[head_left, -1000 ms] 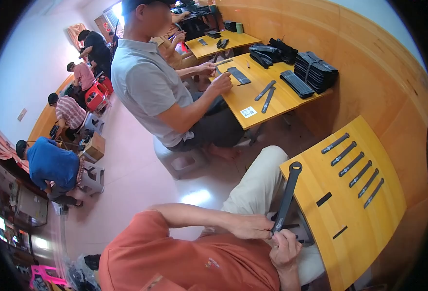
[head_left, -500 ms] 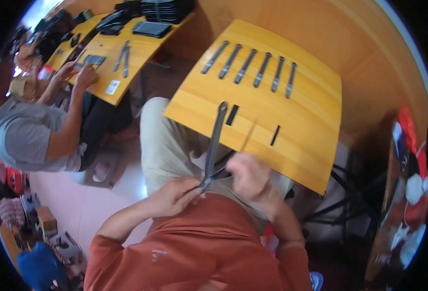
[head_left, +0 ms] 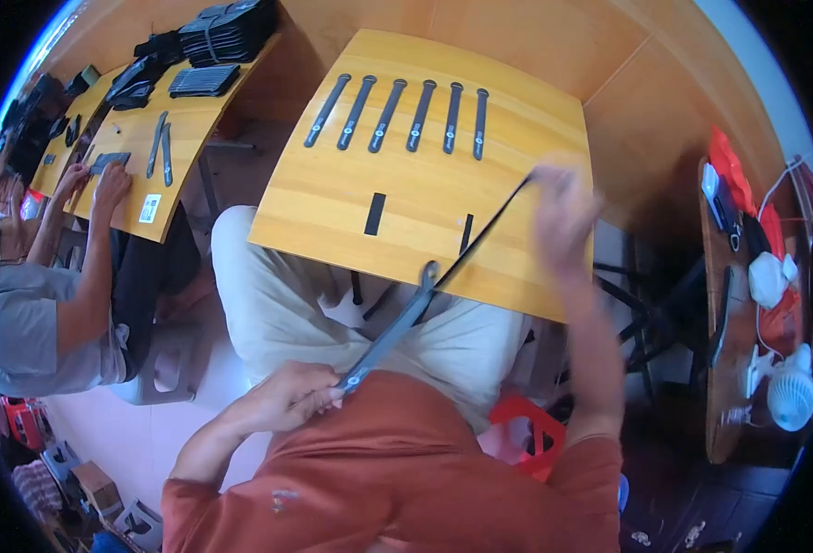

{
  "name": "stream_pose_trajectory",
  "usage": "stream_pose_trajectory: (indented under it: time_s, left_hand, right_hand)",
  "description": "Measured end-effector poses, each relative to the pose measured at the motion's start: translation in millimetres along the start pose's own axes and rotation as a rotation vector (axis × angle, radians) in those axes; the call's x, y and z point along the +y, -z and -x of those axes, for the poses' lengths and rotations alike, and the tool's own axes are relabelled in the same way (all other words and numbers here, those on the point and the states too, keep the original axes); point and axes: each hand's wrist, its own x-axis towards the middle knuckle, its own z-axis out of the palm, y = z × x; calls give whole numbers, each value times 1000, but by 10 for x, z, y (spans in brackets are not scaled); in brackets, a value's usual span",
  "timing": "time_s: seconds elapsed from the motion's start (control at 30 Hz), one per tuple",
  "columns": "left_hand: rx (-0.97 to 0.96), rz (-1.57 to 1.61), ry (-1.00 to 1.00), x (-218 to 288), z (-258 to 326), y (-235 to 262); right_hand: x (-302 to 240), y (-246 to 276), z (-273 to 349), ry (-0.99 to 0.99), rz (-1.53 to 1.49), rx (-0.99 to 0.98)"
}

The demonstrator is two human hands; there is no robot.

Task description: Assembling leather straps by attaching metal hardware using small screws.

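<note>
My left hand (head_left: 296, 396) pinches the near end of a dark grey strap (head_left: 386, 334) over my lap. At its far end, just in front of the table edge, the strap has a rounded loop. From there a thin black length rises to the right to my right hand (head_left: 568, 217). That hand is blurred but closed on the strap's other end, above the table's right side. A row of several similar grey straps (head_left: 384, 115) lies along the back of the yellow table (head_left: 296, 198). Two short black strips (head_left: 375, 214) lie near the front edge.
To the left, another person (head_left: 47, 304) handles a dark piece at a second table (head_left: 139, 217) holding stacked black goods (head_left: 227, 35). On the right, a side shelf (head_left: 718, 405) carries a white fan (head_left: 791, 396) and red bags. A red plastic container (head_left: 537, 438) stands beside my lap.
My right hand has moved up and to the right, drawing out the black length. The strap's looped end has come lower, nearer my lap. The whole view has shifted somewhat.
</note>
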Motion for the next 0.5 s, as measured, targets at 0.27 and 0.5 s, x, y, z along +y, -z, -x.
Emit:
stream_pose_trajectory:
  time_s: [0.27,0.5]
  left_hand:
    - [38,30,92,-130,32,37]
    - [134,214,235,-150,-62,5]
  right_hand:
    - [1229,1144,-1435,61,677,390]
    - [1554,805,-1153,202,868,256]
